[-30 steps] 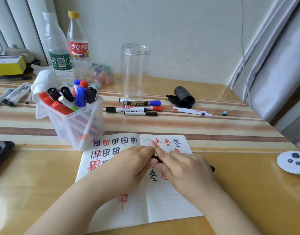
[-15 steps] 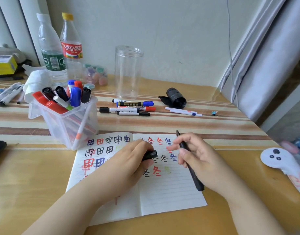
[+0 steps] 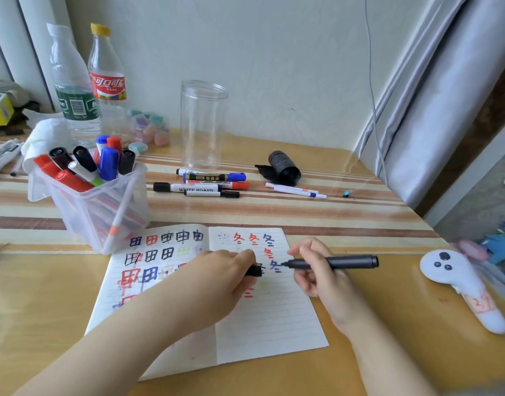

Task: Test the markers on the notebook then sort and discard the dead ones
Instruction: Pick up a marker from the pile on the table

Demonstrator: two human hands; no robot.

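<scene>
- Bin, left: capped red, black and blue markers stand in it, just beside the notebook.
- Left hand rests on the open page, fingers curled round the black cap.
- Marker: slim, black, uncapped, lying level over the right page, tip at the blue character.
- Right hand pinches its barrel.
- Risk: writing over old marks could hide a faint line; a low grip could smear wet ink.

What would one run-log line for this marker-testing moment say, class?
step: test | right hand: holds uncapped black marker, tip over open lined notebook | left hand: holds black cap
</scene>
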